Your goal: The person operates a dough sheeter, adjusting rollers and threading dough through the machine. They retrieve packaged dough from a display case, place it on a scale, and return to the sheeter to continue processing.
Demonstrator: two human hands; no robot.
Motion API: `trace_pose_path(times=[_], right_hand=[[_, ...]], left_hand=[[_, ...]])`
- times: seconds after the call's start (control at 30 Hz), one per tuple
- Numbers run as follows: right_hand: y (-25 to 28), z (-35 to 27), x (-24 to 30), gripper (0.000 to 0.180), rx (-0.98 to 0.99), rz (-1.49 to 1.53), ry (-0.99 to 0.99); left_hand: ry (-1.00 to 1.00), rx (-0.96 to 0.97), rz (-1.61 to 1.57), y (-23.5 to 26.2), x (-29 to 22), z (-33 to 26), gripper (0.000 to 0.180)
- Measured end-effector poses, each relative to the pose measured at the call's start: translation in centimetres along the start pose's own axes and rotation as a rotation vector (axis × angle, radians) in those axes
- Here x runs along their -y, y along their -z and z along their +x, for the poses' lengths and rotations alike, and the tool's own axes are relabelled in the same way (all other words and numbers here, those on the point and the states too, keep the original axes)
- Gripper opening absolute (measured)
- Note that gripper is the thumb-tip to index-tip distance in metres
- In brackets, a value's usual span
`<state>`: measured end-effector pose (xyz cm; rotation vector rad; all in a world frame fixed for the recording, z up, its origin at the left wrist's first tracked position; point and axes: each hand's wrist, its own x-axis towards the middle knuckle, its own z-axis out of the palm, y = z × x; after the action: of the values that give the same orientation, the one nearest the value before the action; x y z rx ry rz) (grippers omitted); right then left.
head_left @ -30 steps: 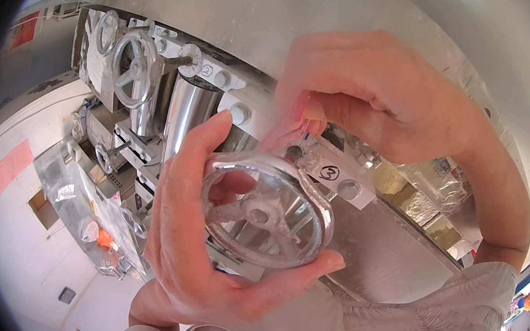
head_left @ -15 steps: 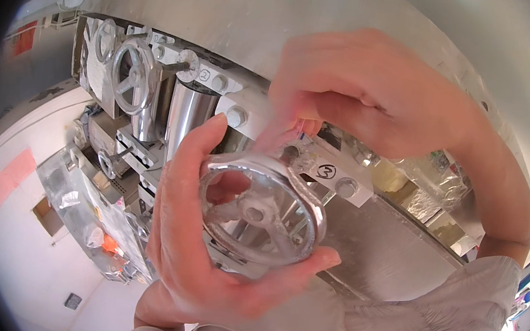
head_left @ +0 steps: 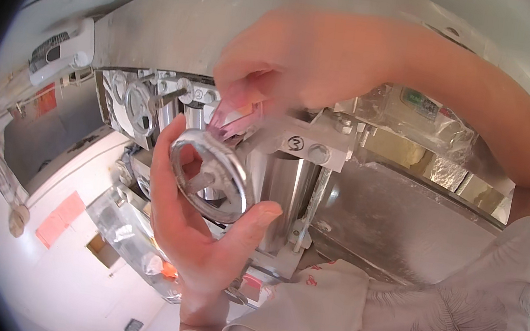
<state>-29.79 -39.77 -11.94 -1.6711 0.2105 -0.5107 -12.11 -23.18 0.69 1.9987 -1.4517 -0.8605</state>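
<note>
A metal handwheel [head_left: 205,181] with spokes sits in my left hand [head_left: 201,253]. The fingers curl round its far left side and the thumb lies by its lower right rim. Above it, my right hand [head_left: 304,58] is bent down at the wrist with its fingers closed. They pinch a pinkish see-through piece [head_left: 239,115], blurred, against the top of the wheel beside its shaft. What kind of thing it is does not show. Just right of the wheel is a pale metal block [head_left: 285,138] with a bolt, above a shiny steel roller [head_left: 281,197].
Farther left along the machine stand more handwheels [head_left: 141,107] on shafts. A broad steel panel [head_left: 396,228] lies to the right, under my right forearm. At the far left are a white appliance [head_left: 63,55] and a pink sheet [head_left: 60,220] on the wall.
The view has swung, so the machine sits farther left and the roller shows more. My right hand has shifted left, and the pinkish piece is plainer. My left hand stays on the handwheel.
</note>
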Motion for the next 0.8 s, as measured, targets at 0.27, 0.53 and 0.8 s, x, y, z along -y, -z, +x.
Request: trace_pose_path(times=[0.27,0.53,0.8], right_hand=[[-0.1,0.0,-0.7,0.017,-0.025,-0.061,0.074],[-0.2,-0.4,-0.6,0.017,-0.065,-0.04,0.031],[-0.3,-0.3,-0.9,0.017,-0.062,-0.085,0.081]], left_hand=[[0.084,-0.044,-0.098,-0.5,-0.2,-0.4,0.125],[0.099,-0.065,-0.12,-1.0,-0.4,-0.4,0.128],[0.066,-0.073,-0.135,-1.2,-0.4,-0.4,0.127]])
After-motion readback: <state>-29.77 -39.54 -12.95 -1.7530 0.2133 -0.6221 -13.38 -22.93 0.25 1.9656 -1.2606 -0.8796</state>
